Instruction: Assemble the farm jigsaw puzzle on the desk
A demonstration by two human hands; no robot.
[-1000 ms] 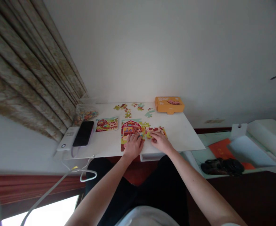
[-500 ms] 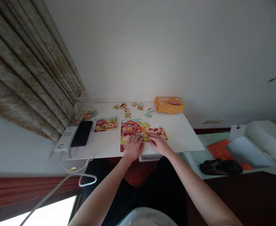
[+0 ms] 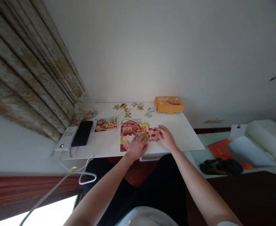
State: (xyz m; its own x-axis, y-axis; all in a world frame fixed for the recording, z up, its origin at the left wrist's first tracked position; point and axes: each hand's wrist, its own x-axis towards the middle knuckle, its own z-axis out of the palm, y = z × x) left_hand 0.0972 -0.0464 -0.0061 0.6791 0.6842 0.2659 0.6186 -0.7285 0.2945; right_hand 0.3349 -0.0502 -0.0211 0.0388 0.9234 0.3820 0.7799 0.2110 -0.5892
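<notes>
A partly joined jigsaw puzzle lies on the white table; its left part shows a red barn (image 3: pixel 128 130). To the right is a puzzle section with brown-patched cow hide (image 3: pixel 153 134), up against the barn part; whether the two interlock is hard to see. My left hand (image 3: pixel 136 147) rests with fingers stretched over the lower middle of the puzzle, hiding pieces there. At the cow section's right edge, my right hand (image 3: pixel 166 138) grips it between thumb and fingers. Left of the puzzle lies a picture card (image 3: pixel 106 124) of the same farm scene.
Several loose or partly joined puzzle pieces (image 3: pixel 127 113) lie along the back of the table. An orange puzzle box (image 3: pixel 169 105) stands at back right. On the left are a bag of pieces (image 3: pixel 84 113), a phone (image 3: pixel 82 133) and a white box (image 3: pixel 66 138) with cables.
My right hand has moved right, from the middle seam to the cow section's outer edge. The cow section sits slightly further left. My left hand has shifted a little right.
</notes>
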